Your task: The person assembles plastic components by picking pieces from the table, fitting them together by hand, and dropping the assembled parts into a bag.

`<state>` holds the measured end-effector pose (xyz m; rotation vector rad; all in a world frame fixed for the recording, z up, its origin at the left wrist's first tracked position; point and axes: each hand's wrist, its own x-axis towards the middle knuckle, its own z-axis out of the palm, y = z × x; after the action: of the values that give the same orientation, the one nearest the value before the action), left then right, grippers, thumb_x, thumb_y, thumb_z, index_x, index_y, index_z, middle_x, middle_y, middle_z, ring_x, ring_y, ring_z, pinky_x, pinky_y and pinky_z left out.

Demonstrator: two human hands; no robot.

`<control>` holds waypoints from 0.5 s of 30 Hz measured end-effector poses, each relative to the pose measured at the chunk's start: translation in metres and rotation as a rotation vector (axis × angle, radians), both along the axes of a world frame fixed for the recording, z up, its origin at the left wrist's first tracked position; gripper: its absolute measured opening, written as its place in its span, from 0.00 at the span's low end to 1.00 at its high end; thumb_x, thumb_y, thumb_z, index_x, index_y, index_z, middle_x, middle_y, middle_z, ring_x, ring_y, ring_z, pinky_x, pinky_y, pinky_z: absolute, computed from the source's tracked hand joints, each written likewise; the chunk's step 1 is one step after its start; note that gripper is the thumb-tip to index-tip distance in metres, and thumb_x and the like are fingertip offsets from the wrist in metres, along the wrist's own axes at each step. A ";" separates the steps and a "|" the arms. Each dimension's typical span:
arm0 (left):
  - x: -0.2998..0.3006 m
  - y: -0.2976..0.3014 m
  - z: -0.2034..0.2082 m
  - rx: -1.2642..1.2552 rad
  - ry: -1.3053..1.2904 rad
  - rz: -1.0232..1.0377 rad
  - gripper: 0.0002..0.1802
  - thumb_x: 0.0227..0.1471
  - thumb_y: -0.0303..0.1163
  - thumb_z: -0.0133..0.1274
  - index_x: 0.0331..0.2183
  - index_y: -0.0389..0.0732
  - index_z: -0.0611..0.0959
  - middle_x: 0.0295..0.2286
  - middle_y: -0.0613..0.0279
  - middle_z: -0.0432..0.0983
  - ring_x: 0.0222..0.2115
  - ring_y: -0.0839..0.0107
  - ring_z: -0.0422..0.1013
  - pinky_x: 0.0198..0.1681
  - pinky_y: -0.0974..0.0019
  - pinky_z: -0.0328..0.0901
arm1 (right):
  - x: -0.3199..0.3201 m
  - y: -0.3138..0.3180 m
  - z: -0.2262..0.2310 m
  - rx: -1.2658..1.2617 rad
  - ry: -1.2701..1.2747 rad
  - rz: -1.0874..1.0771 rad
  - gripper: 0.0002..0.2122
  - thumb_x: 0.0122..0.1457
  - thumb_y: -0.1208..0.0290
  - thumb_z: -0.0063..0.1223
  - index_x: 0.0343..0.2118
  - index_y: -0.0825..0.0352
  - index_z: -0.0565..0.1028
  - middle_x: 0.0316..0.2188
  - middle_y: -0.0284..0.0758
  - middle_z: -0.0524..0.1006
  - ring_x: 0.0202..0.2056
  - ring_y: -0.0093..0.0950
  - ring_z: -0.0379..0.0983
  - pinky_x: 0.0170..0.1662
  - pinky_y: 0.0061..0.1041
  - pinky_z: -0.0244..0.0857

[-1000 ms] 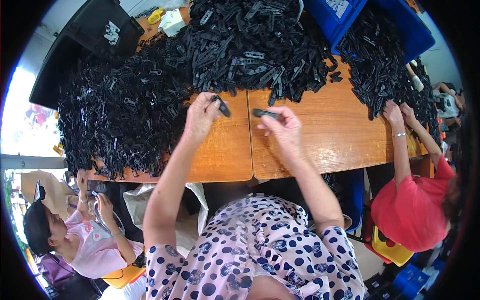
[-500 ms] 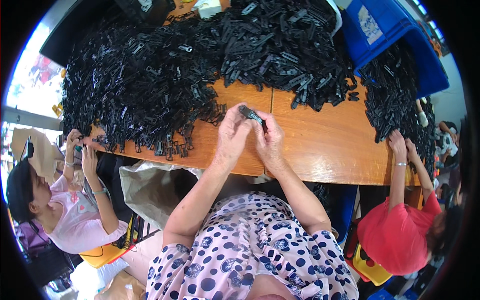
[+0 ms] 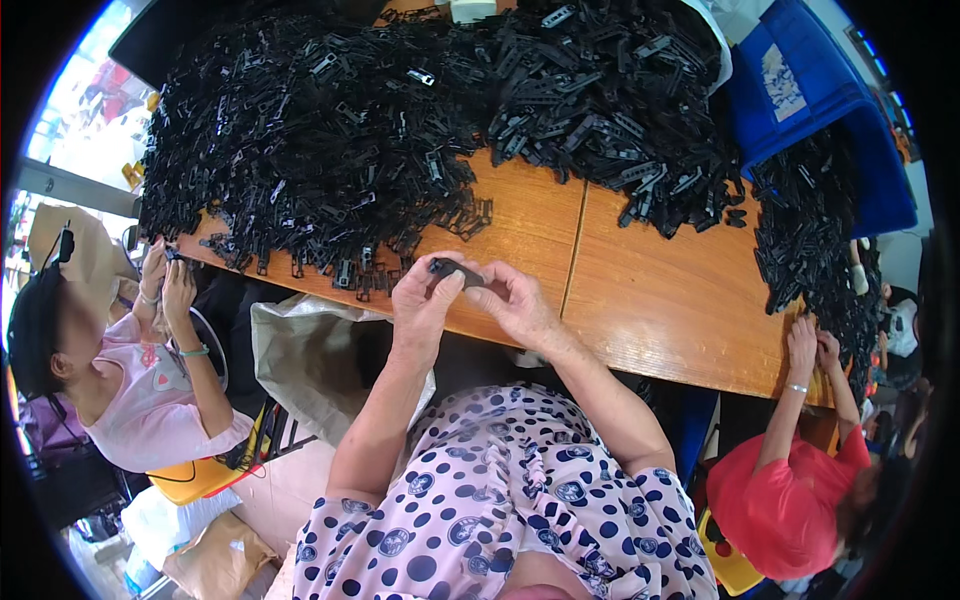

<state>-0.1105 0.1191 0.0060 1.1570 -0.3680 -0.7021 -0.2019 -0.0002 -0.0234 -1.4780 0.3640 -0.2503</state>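
Around the near edge of the tabletop (image 3: 660,290), our left hand (image 3: 418,305) and right hand (image 3: 515,305) have one dark part (image 3: 462,273) pinched between them, thumbs against it, left at one end and right at the other. Looks to us like the two-handed handling step, maybe fitting or checking, though we can't swear to which. Next move probably calls for a steady left grip while the right works its end, without letting the thing slip.

Now the murky bits: our fingers cover much of the part, so no clue whether it's one piece or two joined. The heap of small black frames (image 3: 300,150) and the heap of longer black pieces (image 3: 610,110) blur together where they meet, and the view cuts off their far side.
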 end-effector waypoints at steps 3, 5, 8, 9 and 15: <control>0.009 0.015 -0.010 -0.029 0.089 0.005 0.11 0.52 0.23 0.50 0.40 0.36 0.75 0.36 0.59 0.76 0.39 0.73 0.71 0.46 0.71 0.63 | 0.007 0.018 0.008 -0.104 0.006 -0.060 0.12 0.54 0.65 0.58 0.28 0.69 0.70 0.21 0.34 0.73 0.25 0.22 0.70 0.29 0.25 0.64; 0.013 0.029 -0.001 0.049 0.130 -0.001 0.11 0.53 0.23 0.48 0.40 0.36 0.75 0.34 0.58 0.77 0.36 0.74 0.72 0.45 0.71 0.63 | 0.009 0.017 0.014 -0.299 0.067 0.063 0.13 0.53 0.63 0.58 0.30 0.69 0.71 0.22 0.37 0.74 0.26 0.25 0.71 0.29 0.26 0.64; 0.020 0.072 0.006 0.283 -0.031 0.053 0.11 0.52 0.24 0.49 0.40 0.36 0.74 0.33 0.58 0.76 0.34 0.76 0.70 0.41 0.71 0.64 | 0.010 -0.017 0.007 -0.393 0.009 0.082 0.13 0.53 0.63 0.58 0.31 0.69 0.71 0.28 0.41 0.72 0.27 0.32 0.72 0.32 0.28 0.66; 0.025 0.092 0.007 0.408 -0.126 0.103 0.11 0.52 0.25 0.49 0.40 0.36 0.74 0.33 0.58 0.76 0.34 0.77 0.70 0.40 0.72 0.64 | 0.012 -0.035 0.001 -0.410 -0.027 -0.022 0.13 0.53 0.64 0.58 0.32 0.69 0.72 0.30 0.42 0.71 0.28 0.34 0.72 0.33 0.29 0.66; 0.046 0.201 -0.039 1.236 -0.964 0.082 0.16 0.47 0.25 0.52 0.41 0.40 0.73 0.33 0.57 0.75 0.37 0.61 0.71 0.41 0.60 0.63 | 0.037 -0.140 0.021 -1.431 0.135 -0.389 0.17 0.50 0.69 0.58 0.44 0.60 0.70 0.36 0.38 0.69 0.35 0.34 0.70 0.35 0.32 0.69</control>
<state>-0.0645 0.3197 -0.0334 2.6751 -0.7111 -0.1786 -0.1651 -0.1402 -0.0021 -2.8294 0.6333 -0.8342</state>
